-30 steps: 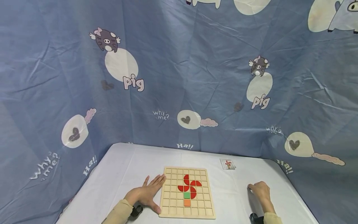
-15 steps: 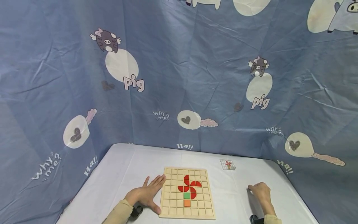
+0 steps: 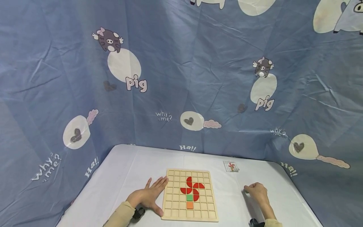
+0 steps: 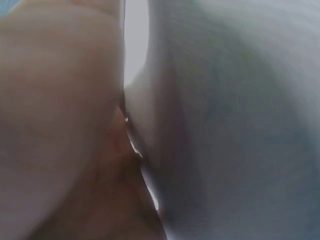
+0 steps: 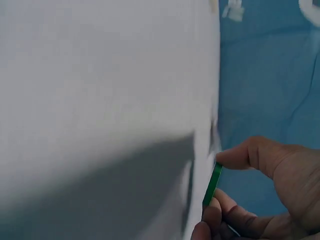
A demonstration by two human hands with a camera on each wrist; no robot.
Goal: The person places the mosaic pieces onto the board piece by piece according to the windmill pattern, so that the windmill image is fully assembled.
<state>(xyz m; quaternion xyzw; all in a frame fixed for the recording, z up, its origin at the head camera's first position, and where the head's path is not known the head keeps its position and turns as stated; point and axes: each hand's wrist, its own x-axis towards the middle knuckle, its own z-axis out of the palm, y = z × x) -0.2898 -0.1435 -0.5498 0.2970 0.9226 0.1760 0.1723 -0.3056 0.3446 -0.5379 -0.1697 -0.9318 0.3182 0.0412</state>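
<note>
A wooden grid board [image 3: 175, 215] lies on the white table. Set in its cells are several red curved pieces [image 3: 186, 191] in a pinwheel shape, a green square tile [image 3: 189, 197] and, below that, an orange square tile [image 3: 190, 205]. My left hand [image 3: 148, 196] rests with fingers spread along the board's left edge. To the right of the board, over the table, my right hand [image 3: 257, 191] pinches a thin green tile [image 5: 213, 184] between thumb and fingers. The right wrist view shows this tile edge-on, so its face shape is hidden. Blurred skin and cloth fill the left wrist view.
A small pattern card [image 3: 230, 166] with a red pinwheel design lies behind the board, to its right. White cloth covers the table [image 3: 119, 173]. A blue printed curtain [image 3: 158, 94] hangs along the table's back and sides.
My right hand has moved a little left toward the board, with the green tile in its fingers. The left hand and the board stay where they were.
</note>
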